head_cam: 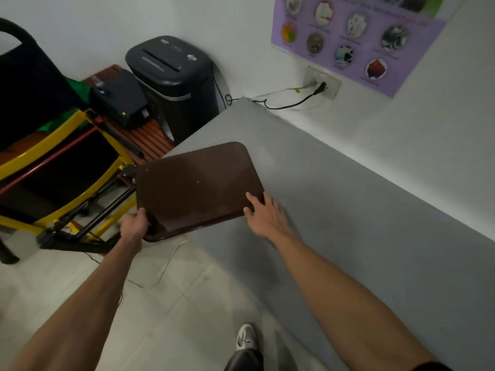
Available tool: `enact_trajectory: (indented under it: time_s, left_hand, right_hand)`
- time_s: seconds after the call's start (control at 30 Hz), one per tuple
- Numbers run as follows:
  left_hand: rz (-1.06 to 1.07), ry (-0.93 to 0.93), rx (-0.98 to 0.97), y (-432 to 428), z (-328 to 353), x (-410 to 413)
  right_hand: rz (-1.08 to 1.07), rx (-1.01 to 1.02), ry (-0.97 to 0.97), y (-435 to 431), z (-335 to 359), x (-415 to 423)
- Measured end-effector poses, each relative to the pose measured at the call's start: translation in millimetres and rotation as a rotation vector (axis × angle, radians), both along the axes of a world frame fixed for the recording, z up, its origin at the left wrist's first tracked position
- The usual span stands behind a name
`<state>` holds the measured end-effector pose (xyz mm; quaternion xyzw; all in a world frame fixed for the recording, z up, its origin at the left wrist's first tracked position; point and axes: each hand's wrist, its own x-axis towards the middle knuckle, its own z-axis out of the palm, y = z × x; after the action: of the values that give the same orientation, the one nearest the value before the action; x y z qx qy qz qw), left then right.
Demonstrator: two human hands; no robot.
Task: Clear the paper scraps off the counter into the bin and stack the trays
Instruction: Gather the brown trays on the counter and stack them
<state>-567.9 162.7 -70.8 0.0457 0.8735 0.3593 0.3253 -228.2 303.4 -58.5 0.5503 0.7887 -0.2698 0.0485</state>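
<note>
A dark brown tray hangs over the left edge of the grey counter, tilted, its smooth underside facing up. My left hand grips its near left corner, fingers curled under the rim. Flat on the near right edge lies my right hand, fingers straight and spread. A few pale specks cling to the tray's surface. No loose paper scraps show on the counter.
A black paper shredder bin stands on the floor past the counter's far left corner, beside a black box on a wooden slatted bench. A yellow-framed black chair fills the left. Cables run to a wall socket. My shoe is on the tiled floor.
</note>
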Motion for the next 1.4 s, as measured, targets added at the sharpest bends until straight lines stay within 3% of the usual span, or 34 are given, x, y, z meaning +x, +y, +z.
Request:
enact_trajectory:
  time_s: [0.17,0.27,0.43,0.63,0.83,0.97,1.13,1.4]
  left_hand:
    - [0.153,0.027,0.015,11.1,11.5,20.5]
    - [0.176,0.086,-0.008,14.9,14.0,40.1]
    - [0.028,0.156,-0.005,24.7,30.6,94.9]
    - [-0.239,0.170,0.083,26.6,59.8,194.5]
    - [-0.373,-0.058,0.273,29.6,81.3,288.8]
    - [-0.436,-0.317,0.333,28.1,112.8,367.8]
    - [-0.604,-0.585,0.537,10.9,163.5,472.3]
    - [-0.654,-0.944,0.577,-35.0,184.4,609.5]
  right_hand:
    - [-0.124,0.010,0.103,-11.1,-0.6,8.2]
    - [-0.322,0.057,0.191,-17.6,1.7,21.4]
    - [-0.729,-0.009,0.340,-18.4,8.8,79.4]
    - [-1.199,-0.058,0.650,-33.0,28.1,180.1]
    - [-1.679,-0.032,0.986,-72.5,76.3,290.6]
    - [-1.760,0.040,1.242,-113.6,117.2,363.7]
    - [-1.670,0.213,1.635,-173.3,171.5,454.6]
    - [-1.608,0.516,1.807,-279.9,211.5,609.0]
